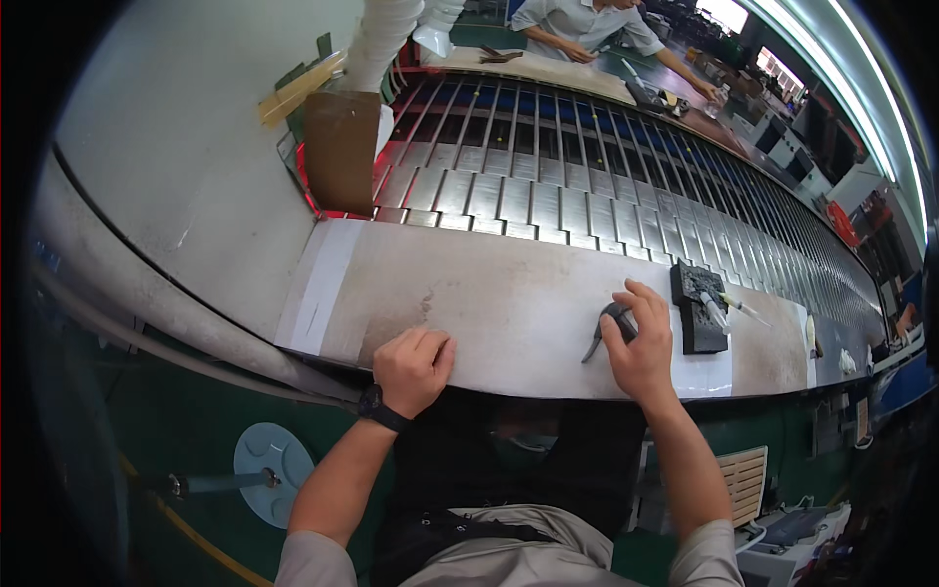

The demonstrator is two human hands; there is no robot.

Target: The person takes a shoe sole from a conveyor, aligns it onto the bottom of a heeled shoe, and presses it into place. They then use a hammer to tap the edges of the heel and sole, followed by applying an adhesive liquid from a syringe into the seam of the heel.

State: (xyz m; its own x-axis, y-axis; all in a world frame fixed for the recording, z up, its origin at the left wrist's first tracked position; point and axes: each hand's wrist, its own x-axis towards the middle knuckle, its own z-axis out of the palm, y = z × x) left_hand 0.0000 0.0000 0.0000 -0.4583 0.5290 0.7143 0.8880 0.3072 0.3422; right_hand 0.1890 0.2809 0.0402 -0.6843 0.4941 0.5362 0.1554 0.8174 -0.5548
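My left hand [411,369] rests on the front edge of the pale worktop [509,293], its fingers curled into a loose fist. Nothing shows poking out of it, and a dark watch [378,404] is on that wrist. Farther right, my right hand [643,347] is bent round a small dark grey hand tool [595,338] with a curved handle, between thumb and fingers; the fingers cover part of it, so its kind is unclear. Just right of this hand stands a black foam block [702,328] with syringe-like dispensers [714,311] lying in it.
Behind the worktop runs a metal roller conveyor [548,166]. A white machine housing [186,166] with a brown flap [339,152] bounds the left side. A round blue stool [256,479] stands below left. Across the conveyor, a person [597,29] reaches over another worktop.
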